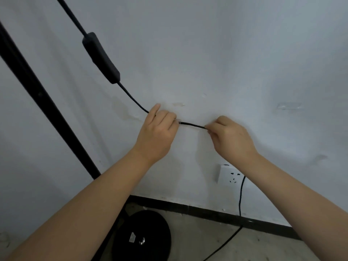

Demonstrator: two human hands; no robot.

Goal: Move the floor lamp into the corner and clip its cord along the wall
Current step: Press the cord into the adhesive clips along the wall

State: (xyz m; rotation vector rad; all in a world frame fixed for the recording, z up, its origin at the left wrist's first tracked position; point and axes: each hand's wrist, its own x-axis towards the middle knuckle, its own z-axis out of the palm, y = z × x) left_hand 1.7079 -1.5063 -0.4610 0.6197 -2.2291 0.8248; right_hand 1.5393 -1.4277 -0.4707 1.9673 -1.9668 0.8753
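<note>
White wall point(244, 63): both hands, left point(157, 134) and right point(230, 137), pinch cord point(192, 125) above socket point(228, 174); clipping under way, next press it home.

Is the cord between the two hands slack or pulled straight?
Straight: the cord runs nearly level, without sag, from left hand to right hand.

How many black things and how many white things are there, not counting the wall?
Black: 4 – lamp pole, round lamp base, cord, cord switch
White: 1 – wall socket
Total: 5
</note>
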